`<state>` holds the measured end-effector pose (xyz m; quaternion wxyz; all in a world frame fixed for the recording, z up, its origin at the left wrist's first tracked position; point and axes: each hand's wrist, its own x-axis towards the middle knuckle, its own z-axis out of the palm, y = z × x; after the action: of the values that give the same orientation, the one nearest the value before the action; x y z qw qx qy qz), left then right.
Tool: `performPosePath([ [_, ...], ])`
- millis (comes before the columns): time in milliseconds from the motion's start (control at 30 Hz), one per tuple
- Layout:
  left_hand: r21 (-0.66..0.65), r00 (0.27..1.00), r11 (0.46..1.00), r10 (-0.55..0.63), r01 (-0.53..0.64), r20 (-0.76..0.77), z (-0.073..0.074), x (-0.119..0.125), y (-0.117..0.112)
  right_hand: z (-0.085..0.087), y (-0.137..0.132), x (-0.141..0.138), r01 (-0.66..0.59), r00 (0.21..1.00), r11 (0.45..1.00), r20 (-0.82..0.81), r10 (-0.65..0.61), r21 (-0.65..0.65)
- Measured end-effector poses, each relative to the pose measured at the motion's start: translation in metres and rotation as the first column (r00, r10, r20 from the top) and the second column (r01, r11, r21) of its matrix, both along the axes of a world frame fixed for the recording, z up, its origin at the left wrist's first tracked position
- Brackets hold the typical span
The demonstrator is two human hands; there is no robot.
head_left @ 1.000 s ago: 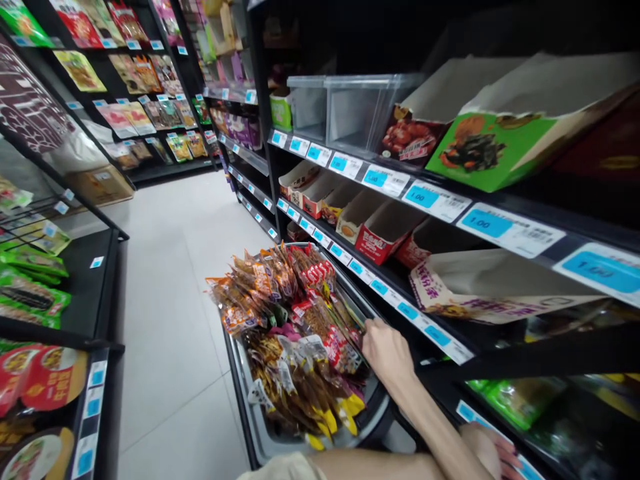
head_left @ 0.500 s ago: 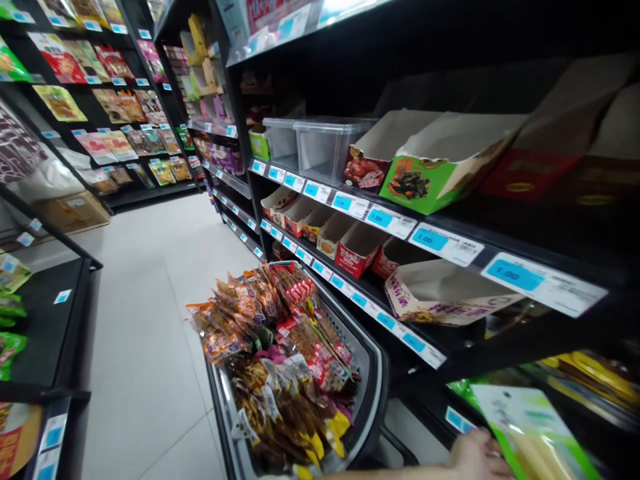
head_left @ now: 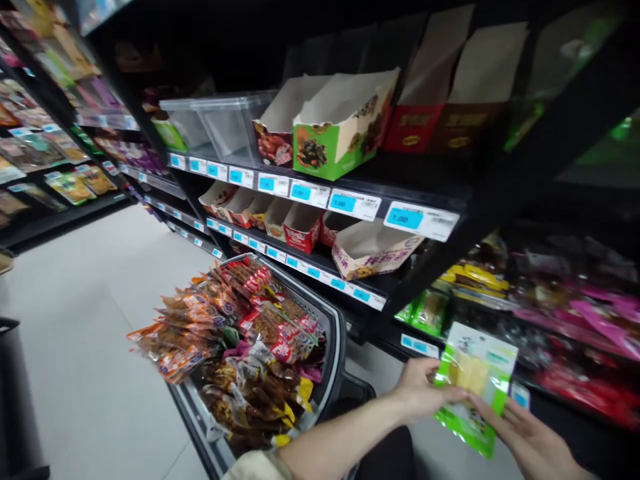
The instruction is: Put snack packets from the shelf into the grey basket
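Observation:
Both hands hold a green and white snack packet (head_left: 475,383) with pale yellow pieces showing through its window, low in front of the right-hand shelves. My left hand (head_left: 423,390) grips the packet's left edge. My right hand (head_left: 525,437) supports it from below on the right, fingers curled under it. To the left of my forearm stands a grey basket cart (head_left: 337,333) heaped with brown, red and yellow snack packets (head_left: 240,340).
Black shelving (head_left: 450,193) on the right carries blue price tags, open cardboard display boxes (head_left: 345,127) and clear plastic bins (head_left: 227,123). Lower shelves hold green, yellow and pink packets (head_left: 565,307). A pale tiled aisle floor (head_left: 90,333) runs left, with more shelves of goods beyond.
My left hand left the cart's packets and joined my right hand on the green packet. That packet came off the low shelf and up into view as the view swung right.

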<state>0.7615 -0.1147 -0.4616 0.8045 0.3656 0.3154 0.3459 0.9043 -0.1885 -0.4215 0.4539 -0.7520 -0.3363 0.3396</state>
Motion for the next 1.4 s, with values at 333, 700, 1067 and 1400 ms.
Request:
performPosePath([
  [333, -0.058, 0.993, 0.991, -0.117, 0.116, -0.004, 0.006, -0.007, -0.002, 0.007, -0.01, -0.011, -0.005, 0.986, 1.0, -0.168, 0.0, -0.029],
  [700, -0.036, 0.991, 0.99, -0.134, 0.134, -0.003, 0.007, -0.01, -0.001, 0.014, -0.004, -0.026, -0.011, 0.993, 1.0, -0.115, 0.014, 0.024],
  [1067, 0.02, 0.988, 0.988, -0.154, 0.154, -0.014, 0.006, -0.01, 0.003, 0.003, -0.006, -0.022, -0.02, 0.995, 0.998, -0.096, 0.025, 0.056],
  [1400, 0.003, 0.99, 0.99, -0.138, 0.138, -0.043, 0.013, -0.012, 0.004, 0.007, -0.004, -0.023, -0.035, 0.994, 0.998, -0.104, 0.041, 0.06],
])
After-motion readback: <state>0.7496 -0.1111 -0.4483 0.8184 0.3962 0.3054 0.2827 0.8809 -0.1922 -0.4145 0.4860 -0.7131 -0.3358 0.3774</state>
